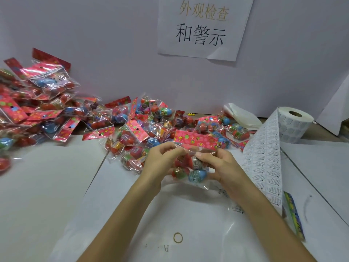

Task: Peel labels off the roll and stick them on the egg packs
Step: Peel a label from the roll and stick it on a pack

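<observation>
Between my hands, just above the table, is a clear egg pack (190, 167) with red and blue foil eggs and a pink header card. My left hand (160, 157) pinches its left side with curled fingers. My right hand (217, 163) grips its right side, thumb pressed on the film near the top. A white label roll (294, 125) stands at the right. Its printed label strip (264, 161) runs down toward me, past my right wrist. Whether a label sits under my thumb cannot be made out.
Several egg packs lie in a heap (41, 110) at the left and in a row (151, 125) behind my hands. White sheets (47, 186) cover the table. A rubber band (177, 237) lies near me, a colourful card (294, 216) at the right, a paper sign (202, 25) on the wall.
</observation>
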`<action>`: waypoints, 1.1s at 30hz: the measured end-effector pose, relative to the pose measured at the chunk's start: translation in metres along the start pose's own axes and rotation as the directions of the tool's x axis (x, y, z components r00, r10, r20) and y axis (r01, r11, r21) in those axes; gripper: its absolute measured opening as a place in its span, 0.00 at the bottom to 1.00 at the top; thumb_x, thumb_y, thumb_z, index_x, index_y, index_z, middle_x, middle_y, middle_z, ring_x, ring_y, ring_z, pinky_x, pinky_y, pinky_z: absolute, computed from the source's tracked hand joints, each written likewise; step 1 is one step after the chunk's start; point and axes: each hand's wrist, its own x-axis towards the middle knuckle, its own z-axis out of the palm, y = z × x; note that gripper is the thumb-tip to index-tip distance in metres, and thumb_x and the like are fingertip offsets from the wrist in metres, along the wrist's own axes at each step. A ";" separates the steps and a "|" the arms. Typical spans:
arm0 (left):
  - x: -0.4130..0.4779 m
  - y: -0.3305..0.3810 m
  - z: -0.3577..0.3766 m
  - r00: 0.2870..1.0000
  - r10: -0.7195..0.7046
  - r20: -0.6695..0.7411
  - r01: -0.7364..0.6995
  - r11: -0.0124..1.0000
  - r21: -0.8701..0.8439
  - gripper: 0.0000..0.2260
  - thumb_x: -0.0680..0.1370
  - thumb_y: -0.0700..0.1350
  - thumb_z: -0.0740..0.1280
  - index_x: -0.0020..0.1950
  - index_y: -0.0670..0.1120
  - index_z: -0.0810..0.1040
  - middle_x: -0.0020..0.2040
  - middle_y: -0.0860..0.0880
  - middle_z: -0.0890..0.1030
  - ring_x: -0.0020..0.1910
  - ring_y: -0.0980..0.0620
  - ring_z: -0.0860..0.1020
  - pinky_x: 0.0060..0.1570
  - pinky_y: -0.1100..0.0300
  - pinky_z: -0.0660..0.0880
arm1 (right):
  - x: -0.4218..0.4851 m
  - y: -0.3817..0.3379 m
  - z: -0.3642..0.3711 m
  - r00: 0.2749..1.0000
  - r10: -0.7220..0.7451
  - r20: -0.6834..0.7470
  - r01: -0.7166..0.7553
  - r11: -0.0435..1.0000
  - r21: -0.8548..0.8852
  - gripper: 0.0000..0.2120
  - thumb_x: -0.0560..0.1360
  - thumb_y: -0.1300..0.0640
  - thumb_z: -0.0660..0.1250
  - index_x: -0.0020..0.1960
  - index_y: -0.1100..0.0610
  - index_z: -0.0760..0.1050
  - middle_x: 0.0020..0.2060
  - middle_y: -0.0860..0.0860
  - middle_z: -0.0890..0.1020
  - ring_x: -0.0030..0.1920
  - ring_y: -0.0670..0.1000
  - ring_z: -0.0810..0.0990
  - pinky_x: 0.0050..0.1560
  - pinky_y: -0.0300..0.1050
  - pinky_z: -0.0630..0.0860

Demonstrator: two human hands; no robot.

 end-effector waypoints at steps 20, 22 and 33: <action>0.000 -0.002 0.005 0.994 0.034 -0.102 -0.043 0.994 -0.096 0.09 0.75 0.42 0.76 0.55 0.45 0.83 0.50 0.44 0.85 0.50 0.46 0.84 0.48 0.51 0.80 | 0.000 -0.003 -0.006 0.996 -0.078 0.031 0.081 0.993 -0.092 0.06 0.76 0.58 0.73 0.52 0.57 0.84 0.46 0.54 0.88 0.47 0.52 0.87 0.41 0.43 0.82; 0.000 -0.003 0.005 0.995 0.044 -0.085 -0.051 0.996 -0.079 0.06 0.75 0.42 0.76 0.51 0.46 0.83 0.45 0.47 0.85 0.50 0.44 0.84 0.50 0.49 0.81 | 0.001 -0.003 -0.008 0.995 -0.092 0.039 0.097 0.982 -0.163 0.08 0.77 0.56 0.73 0.55 0.57 0.84 0.47 0.54 0.88 0.48 0.52 0.86 0.46 0.46 0.82; -0.002 -0.001 0.002 0.989 -0.023 0.148 0.035 0.996 -0.082 0.20 0.72 0.55 0.74 0.58 0.43 0.83 0.55 0.42 0.85 0.56 0.40 0.84 0.57 0.42 0.81 | 0.004 -0.005 -0.014 0.976 -0.209 -0.065 0.191 0.958 -0.216 0.07 0.73 0.54 0.77 0.46 0.57 0.84 0.40 0.54 0.88 0.43 0.54 0.87 0.48 0.49 0.84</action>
